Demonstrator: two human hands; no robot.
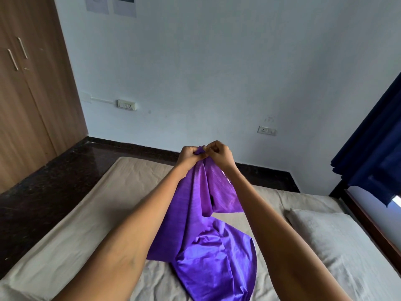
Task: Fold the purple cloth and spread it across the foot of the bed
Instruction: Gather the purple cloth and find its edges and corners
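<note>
Head cam: both arms are stretched out over the beige-sheeted bed (71, 227), and the left hand (188, 157) and right hand (219, 154) sit touching each other, each pinching the top of the shiny purple fabric cloth (201, 218) with curled fingers. The cloth hangs down from that grip between the forearms and bunches up on the sheet near the bed's near edge, with a grey rectangular pillow (338, 242) off by the right edge.

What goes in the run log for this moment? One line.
left hand: grips purple cloth | right hand: grips cloth | cloth: raised, lower end bunched on bed | fold: unfinished
</note>
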